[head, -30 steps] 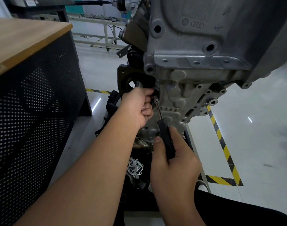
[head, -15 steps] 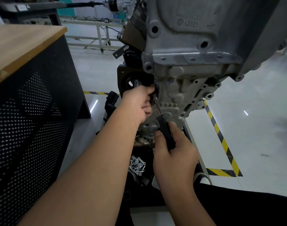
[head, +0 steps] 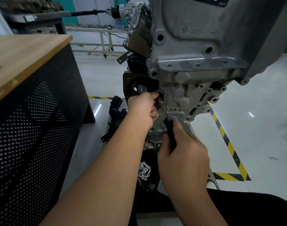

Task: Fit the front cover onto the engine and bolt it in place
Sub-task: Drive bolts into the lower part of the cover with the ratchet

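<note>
Workbench blocks left; floor right open.

We see a wood-topped bench with a black perforated side panel on the left, yellow-black hazard tape on the glossy floor, a water pump housing and a black ribbed hose lying below.

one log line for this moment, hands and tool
right hand grips screwdriver | tip at front cover edge | left hand steadies near tip | bolt hidden
</note>
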Action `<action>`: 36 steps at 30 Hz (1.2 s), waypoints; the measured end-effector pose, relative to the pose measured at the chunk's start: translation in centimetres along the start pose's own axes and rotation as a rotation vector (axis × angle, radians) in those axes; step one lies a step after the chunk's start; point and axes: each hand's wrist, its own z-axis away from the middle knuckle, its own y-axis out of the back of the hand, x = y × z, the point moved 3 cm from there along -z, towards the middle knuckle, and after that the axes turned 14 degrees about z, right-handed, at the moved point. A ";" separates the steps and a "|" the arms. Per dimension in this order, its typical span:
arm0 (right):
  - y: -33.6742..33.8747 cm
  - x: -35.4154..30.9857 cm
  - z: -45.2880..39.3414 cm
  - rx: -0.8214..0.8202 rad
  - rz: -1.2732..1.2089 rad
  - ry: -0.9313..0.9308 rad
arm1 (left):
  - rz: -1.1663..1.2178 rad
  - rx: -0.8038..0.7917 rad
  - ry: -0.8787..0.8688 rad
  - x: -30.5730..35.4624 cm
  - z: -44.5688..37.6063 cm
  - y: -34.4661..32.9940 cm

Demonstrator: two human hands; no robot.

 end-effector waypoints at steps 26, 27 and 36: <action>-2.3 1.1 -0.2 -0.077 -0.623 -0.374 | -0.100 0.076 0.079 -0.3 0.9 -0.1; -2.8 0.8 0.1 -0.177 -0.857 -0.522 | -0.108 0.089 0.058 -0.2 0.9 -0.2; -4.3 0.4 0.7 -0.262 -1.004 -0.615 | -0.165 0.102 -0.179 0.2 2.2 -0.7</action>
